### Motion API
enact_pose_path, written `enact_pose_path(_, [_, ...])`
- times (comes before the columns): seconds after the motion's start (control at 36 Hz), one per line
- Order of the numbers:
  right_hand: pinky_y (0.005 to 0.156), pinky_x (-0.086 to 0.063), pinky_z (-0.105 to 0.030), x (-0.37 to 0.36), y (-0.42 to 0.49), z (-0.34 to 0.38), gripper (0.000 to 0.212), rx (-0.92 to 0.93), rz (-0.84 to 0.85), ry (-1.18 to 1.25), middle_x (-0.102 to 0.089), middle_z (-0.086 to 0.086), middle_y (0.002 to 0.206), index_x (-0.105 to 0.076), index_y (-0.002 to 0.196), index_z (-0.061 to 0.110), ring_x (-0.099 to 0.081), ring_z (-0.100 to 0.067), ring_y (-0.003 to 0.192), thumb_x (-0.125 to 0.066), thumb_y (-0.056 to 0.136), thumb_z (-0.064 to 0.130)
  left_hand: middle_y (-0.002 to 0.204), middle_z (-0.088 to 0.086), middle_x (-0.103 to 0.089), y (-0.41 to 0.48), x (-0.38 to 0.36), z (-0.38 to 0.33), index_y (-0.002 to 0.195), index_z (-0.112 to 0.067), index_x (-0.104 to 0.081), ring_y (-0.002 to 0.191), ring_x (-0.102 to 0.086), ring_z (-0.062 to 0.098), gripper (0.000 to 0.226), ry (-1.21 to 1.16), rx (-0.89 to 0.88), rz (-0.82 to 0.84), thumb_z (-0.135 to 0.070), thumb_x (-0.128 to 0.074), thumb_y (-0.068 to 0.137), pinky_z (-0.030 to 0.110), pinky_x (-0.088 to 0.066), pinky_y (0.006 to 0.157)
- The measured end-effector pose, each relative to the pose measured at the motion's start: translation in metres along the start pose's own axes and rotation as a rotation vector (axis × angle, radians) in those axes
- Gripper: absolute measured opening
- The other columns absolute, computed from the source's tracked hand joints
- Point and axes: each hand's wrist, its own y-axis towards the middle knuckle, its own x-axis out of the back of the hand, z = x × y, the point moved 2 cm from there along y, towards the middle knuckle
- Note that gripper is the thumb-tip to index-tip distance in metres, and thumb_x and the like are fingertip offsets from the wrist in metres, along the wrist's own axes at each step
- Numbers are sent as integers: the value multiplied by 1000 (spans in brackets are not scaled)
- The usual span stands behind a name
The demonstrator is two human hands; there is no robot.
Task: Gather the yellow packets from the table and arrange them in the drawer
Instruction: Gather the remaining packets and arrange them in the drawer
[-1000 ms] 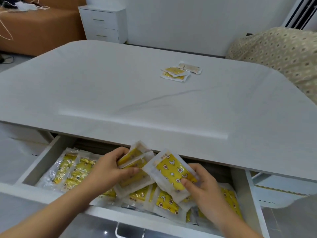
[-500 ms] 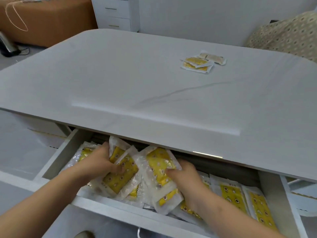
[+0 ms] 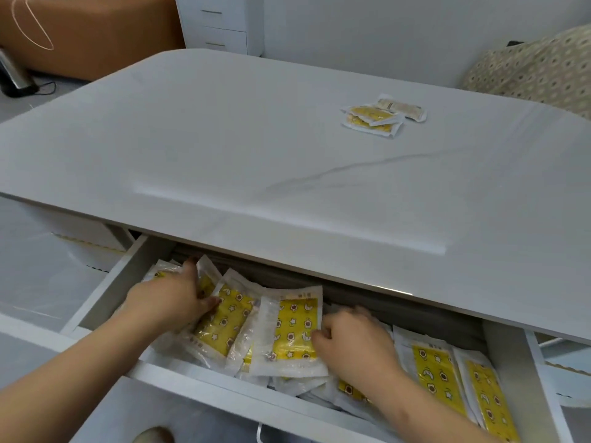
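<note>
The open white drawer [image 3: 204, 383] under the table top holds several yellow packets in clear wrappers. My left hand [image 3: 169, 302] is in the drawer's left part, fingers curled round a few yellow packets [image 3: 224, 321], thumb on top. My right hand [image 3: 355, 345] is in the middle, its curled fingers pinching the right edge of one yellow packet [image 3: 294, 330] that lies on the pile. More packets [image 3: 435, 369] lie flat at the drawer's right. A small pile of packets [image 3: 372, 118] sits far back on the white table [image 3: 224, 148].
A patterned cushion [image 3: 537, 71] rests at the table's back right. Behind the table stand a white drawer cabinet [image 3: 224, 24] and an orange sofa [image 3: 96, 33]. The table's front edge overhangs the drawer's rear part.
Both hands have lowered the packets they held from above the drawer down onto the pile inside it. The view has shifted left and closer.
</note>
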Motion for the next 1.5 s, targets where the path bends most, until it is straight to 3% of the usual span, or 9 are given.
enact_pose_path(0.11, [97,-32,-28,-5,1,0,27,34,77,-104,-56,-5,118,-45,63,23,-42,-23,119,-46,89,28,145,8,-35,1,-1,1,148,-13,-5,133,-36,27,97,88,34,-48,-67,-48,81,37,-40,99])
enact_pose_path(0.19, [100,-30,-32,-4,1,2,23,70,77,-185,-51,-6,124,-64,102,18,-41,-25,119,-48,88,26,155,8,-15,-2,2,-2,149,-13,5,140,-19,28,102,182,23,-91,-69,-46,81,39,-32,107])
enact_pose_path(0.39, [113,-16,-44,3,17,15,78,253,44,-323,-16,-3,152,-20,144,27,-17,-27,140,-61,77,18,159,-3,0,-4,-2,-25,149,-33,-6,146,4,23,77,155,-281,42,-28,-51,86,49,0,118])
enact_pose_path(0.53, [75,-41,-17,5,41,19,46,170,405,239,-44,6,123,-51,128,26,-49,-14,107,-59,84,15,156,-6,-15,-5,-3,-29,145,-40,-18,145,-5,19,68,85,-297,126,-23,-47,86,48,0,117])
enact_pose_path(0.67, [90,-30,-10,-13,46,15,30,188,273,485,-39,13,146,-71,104,22,-40,-7,129,-51,88,7,151,-4,-26,-4,-2,-29,139,-40,-30,142,-15,21,57,12,-273,109,-34,-51,86,47,-6,117])
enact_pose_path(0.83, [107,-31,-16,-22,50,12,67,265,229,520,-31,18,148,-33,141,44,-34,-5,134,-64,87,20,158,-5,-8,0,-9,-25,147,-43,-7,145,-3,24,66,82,-281,152,-58,-38,91,51,-1,116])
enact_pose_path(0.97, [116,-13,-27,-21,50,21,85,212,157,210,-12,17,156,-13,146,45,-12,-12,144,-65,80,51,158,-7,-9,-1,-4,-30,145,-43,-16,145,-4,21,58,-15,-295,154,-41,-42,93,49,0,116])
enact_pose_path(1.33, [80,-44,-22,-5,46,1,51,39,296,246,-54,7,114,-43,130,32,-54,-13,102,-64,84,41,158,-8,-10,-3,-5,-40,146,-39,-16,145,-5,18,56,33,-335,133,-43,-39,95,49,-1,117])
enact_pose_path(1.5, [83,-40,-22,6,45,-10,35,-76,258,392,-57,-1,122,-48,127,25,-54,-18,109,-39,98,42,144,-1,-43,-5,-3,-72,140,-31,-39,131,-39,19,45,-264,-409,187,-44,-38,98,28,-30,107])
